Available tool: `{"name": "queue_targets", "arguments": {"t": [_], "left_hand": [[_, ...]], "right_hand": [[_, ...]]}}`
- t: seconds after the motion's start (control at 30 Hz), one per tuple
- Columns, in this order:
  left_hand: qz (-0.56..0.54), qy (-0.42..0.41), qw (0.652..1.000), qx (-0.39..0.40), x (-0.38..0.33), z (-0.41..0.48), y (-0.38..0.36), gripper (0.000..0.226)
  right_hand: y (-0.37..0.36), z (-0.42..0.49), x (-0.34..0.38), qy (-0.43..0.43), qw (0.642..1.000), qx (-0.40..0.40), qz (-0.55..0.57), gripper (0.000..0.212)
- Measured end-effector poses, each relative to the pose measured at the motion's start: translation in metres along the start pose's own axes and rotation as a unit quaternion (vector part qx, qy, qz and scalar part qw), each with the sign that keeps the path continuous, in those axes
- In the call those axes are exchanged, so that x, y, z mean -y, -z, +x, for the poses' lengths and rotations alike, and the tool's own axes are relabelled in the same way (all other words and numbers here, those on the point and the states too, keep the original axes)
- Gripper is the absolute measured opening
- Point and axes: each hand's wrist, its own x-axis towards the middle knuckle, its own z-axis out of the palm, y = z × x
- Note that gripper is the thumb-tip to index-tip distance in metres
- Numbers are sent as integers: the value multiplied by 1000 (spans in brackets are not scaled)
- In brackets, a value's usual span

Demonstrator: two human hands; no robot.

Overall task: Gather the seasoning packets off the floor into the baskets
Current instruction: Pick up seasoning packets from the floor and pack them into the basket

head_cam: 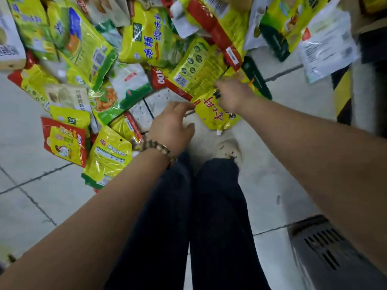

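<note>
Several yellow, green and red seasoning packets (pixel 88 65) lie heaped on the tiled floor across the top of the head view. My right hand (pixel 232 94) grips the upper edge of a yellow spouted pouch (pixel 215 118) with red characters, at the pile's near edge. A yellow packet with a barcode (pixel 196 72) lies just above it, touching the hand. My left hand (pixel 171 126), with a bead bracelet on the wrist, reaches in beside the pouch with its fingers loosely spread; a fingertip touches the pouch's red corner.
A grey slotted basket (pixel 326 254) stands at the lower right. My dark trouser legs (pixel 194 216) and a pale shoe (pixel 228 149) fill the centre. A black-and-yellow striped edge (pixel 343 95) and white packets (pixel 326 45) lie at the right. Bare tiles (pixel 31 181) lie at the left.
</note>
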Motion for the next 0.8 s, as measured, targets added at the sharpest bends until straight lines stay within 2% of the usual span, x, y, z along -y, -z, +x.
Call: {"name": "queue_targets", "arguments": {"t": [0.1, 0.2, 0.27, 0.4, 0.47, 0.53, 0.6, 0.67, 0.73, 0.8], "left_hand": [[-23, -5, 1000, 13, 16, 24, -26, 39], [-80, 35, 996, 13, 30, 34, -42, 35], [-128, 69, 989, 20, 39, 35, -48, 30], [-230, 147, 962, 15, 51, 29, -50, 19], [-271, 175, 946, 3, 55, 25, -47, 17], [-324, 197, 925, -19, 56, 21, -41, 21], [-404, 222, 886, -56, 54, 20, -33, 29], [-503, 270, 819, -65, 52, 19, -23, 34], [-601, 301, 740, -16, 49, 16, -14, 55], [-665, 258, 699, 49, 43, 14, -6, 78]], "right_hand": [[-13, 40, -7, 11, 994, -15, -105, 46], [-35, 51, -16, 26, 987, -66, -143, 37], [-45, 49, -23, 50, 985, -96, -132, 29], [-40, 32, -46, 144, 978, -68, -134, 19], [-32, 19, -50, 209, 971, -84, -86, 13], [-22, 0, -49, 220, 968, -120, -3, 16], [-10, -23, -42, 178, 962, -169, 122, 18], [1, -44, -29, 119, 932, -191, 285, 16], [7, -58, -11, 38, 885, -193, 422, 11], [6, -63, 10, -60, 834, -187, 515, 22]]}}
